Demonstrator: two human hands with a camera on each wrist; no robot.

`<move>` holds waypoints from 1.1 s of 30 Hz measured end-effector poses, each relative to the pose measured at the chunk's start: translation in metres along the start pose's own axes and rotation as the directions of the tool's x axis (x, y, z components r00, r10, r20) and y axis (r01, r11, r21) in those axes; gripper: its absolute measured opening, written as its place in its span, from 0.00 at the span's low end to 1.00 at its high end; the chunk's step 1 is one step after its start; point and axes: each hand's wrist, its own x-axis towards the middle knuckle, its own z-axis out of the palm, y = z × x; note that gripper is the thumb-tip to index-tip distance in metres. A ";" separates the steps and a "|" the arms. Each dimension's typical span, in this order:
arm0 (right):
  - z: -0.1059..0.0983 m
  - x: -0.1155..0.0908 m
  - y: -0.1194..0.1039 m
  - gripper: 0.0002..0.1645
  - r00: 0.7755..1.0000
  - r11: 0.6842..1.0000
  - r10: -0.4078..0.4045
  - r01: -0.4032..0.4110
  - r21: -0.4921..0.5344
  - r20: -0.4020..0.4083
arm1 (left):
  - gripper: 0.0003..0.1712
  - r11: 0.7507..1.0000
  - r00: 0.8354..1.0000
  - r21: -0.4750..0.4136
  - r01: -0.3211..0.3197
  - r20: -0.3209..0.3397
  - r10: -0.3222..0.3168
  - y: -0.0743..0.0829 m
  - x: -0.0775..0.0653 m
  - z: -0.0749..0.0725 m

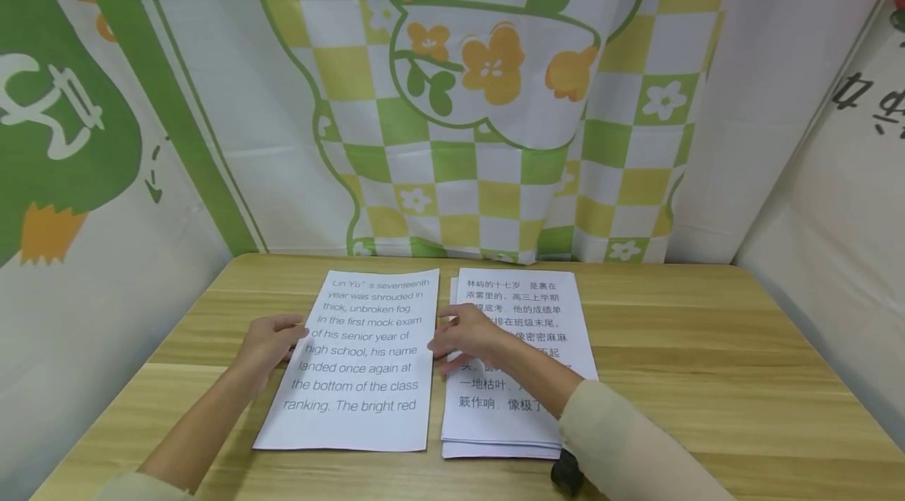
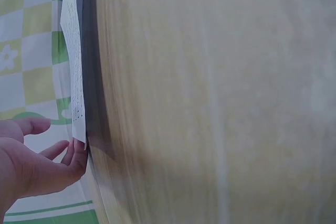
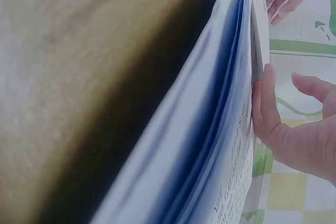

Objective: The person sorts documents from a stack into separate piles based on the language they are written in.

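A printed sheet of paper (image 1: 353,426) with large English text lies left of the middle of the table. My left hand (image 1: 267,345) is at its left edge; in the left wrist view the fingertips (image 2: 79,153) touch the sheet's edge, with the thumb held apart. My right hand (image 1: 467,336) reaches over a stack of sheets (image 1: 519,422) with Chinese text. Its fingers are at the English sheet's right edge, and the thumb stands away in the right wrist view. The stack's sheets are slightly out of line, and the right hand and forearm cover part of the text.
The wooden table (image 1: 693,375) extends right of the stack. A small black object (image 1: 567,474) sits by the stack's near right corner, partly under the right sleeve. A patterned curtain (image 1: 481,195) hangs along the table's back edge.
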 end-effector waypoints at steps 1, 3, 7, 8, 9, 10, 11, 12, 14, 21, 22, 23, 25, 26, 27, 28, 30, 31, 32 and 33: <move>0.000 -0.001 0.000 0.48 1.000 1.000 0.000 0.000 0.003 0.000 | 0.33 1.000 1.000 0.001 -0.002 -0.002 0.002 0.000 0.000 0.000; 0.000 -0.002 0.000 0.48 1.000 1.000 0.000 0.000 0.009 -0.001 | 0.33 1.000 1.000 -0.001 -0.007 -0.005 0.007 0.000 0.000 -0.001; -0.001 -0.003 -0.001 0.48 1.000 0.999 0.002 -0.002 0.032 -0.006 | 0.33 1.000 1.000 0.004 -0.012 -0.006 0.012 -0.001 0.001 -0.001; -0.002 -0.003 -0.001 0.47 1.000 0.999 0.003 -0.003 0.037 -0.007 | 0.34 1.000 1.000 0.008 -0.012 -0.007 0.012 -0.001 0.001 -0.002; -0.002 -0.003 -0.001 0.47 1.000 0.999 0.001 0.000 0.041 -0.008 | 0.34 1.000 1.000 0.011 -0.013 -0.008 0.013 -0.001 0.001 -0.002; -0.002 -0.003 -0.001 0.47 1.000 0.999 -0.002 0.002 0.043 -0.007 | 0.34 1.000 1.000 0.012 -0.010 -0.010 0.010 -0.001 0.001 -0.002; -0.002 -0.004 -0.001 0.47 1.000 0.999 -0.001 0.002 0.047 -0.008 | 0.34 1.000 1.000 0.013 -0.008 -0.013 0.008 -0.001 0.001 -0.002; -0.003 -0.005 -0.001 0.47 1.000 0.999 -0.002 0.002 0.051 -0.007 | 0.34 1.000 1.000 0.013 -0.008 -0.014 0.008 -0.002 0.001 -0.002; -0.003 -0.006 -0.001 0.47 1.000 0.999 -0.003 0.003 0.052 -0.002 | 0.34 1.000 1.000 0.013 -0.008 -0.015 0.008 -0.002 0.002 -0.002; -0.003 -0.010 0.000 0.49 1.000 0.999 -0.014 0.013 0.045 0.022 | 0.34 0.999 1.000 0.033 -0.010 -0.012 0.010 -0.003 0.001 -0.002; -0.003 -0.010 0.000 0.49 1.000 0.999 -0.016 0.015 0.043 0.023 | 0.34 0.999 1.000 0.035 -0.009 -0.012 0.009 -0.003 0.000 -0.002; -0.003 -0.010 0.000 0.49 1.000 0.999 -0.017 0.016 0.041 0.024 | 0.35 0.999 1.000 0.038 -0.007 -0.012 0.007 -0.003 0.000 -0.002; -0.003 -0.010 0.001 0.49 0.999 0.999 -0.021 0.020 0.035 0.026 | 0.35 0.999 1.000 0.041 -0.004 -0.012 0.004 -0.002 -0.001 -0.002; -0.003 -0.010 0.001 0.49 0.999 0.999 -0.024 0.023 0.035 0.027 | 0.35 0.999 1.000 0.043 -0.001 -0.013 0.002 -0.002 -0.001 -0.001; -0.004 -0.010 0.001 0.49 0.999 0.999 -0.026 0.025 0.034 0.030 | 0.35 0.999 1.000 0.044 0.000 -0.015 0.001 -0.002 -0.001 -0.001; -0.004 -0.009 0.001 0.49 0.999 0.999 -0.027 0.026 0.034 0.030 | 0.35 0.999 1.000 0.043 0.001 -0.016 0.000 -0.002 -0.001 -0.001; -0.004 -0.009 0.001 0.48 0.999 0.999 -0.028 0.027 0.033 0.030 | 0.35 0.999 1.000 0.043 0.002 -0.018 -0.001 -0.001 -0.001 -0.001; -0.004 -0.009 0.001 0.48 0.999 0.999 -0.028 0.027 0.032 0.029 | 0.35 0.999 1.000 0.043 0.000 -0.018 0.001 -0.001 -0.001 -0.001; -0.004 -0.009 0.001 0.48 0.999 0.999 -0.028 0.027 0.031 0.028 | 0.35 0.999 1.000 0.043 -0.003 -0.017 0.004 -0.001 0.000 -0.001; -0.004 -0.009 0.001 0.48 0.999 0.999 -0.027 0.026 0.032 0.027 | 0.35 0.999 1.000 0.041 -0.004 -0.017 0.005 -0.001 0.000 -0.001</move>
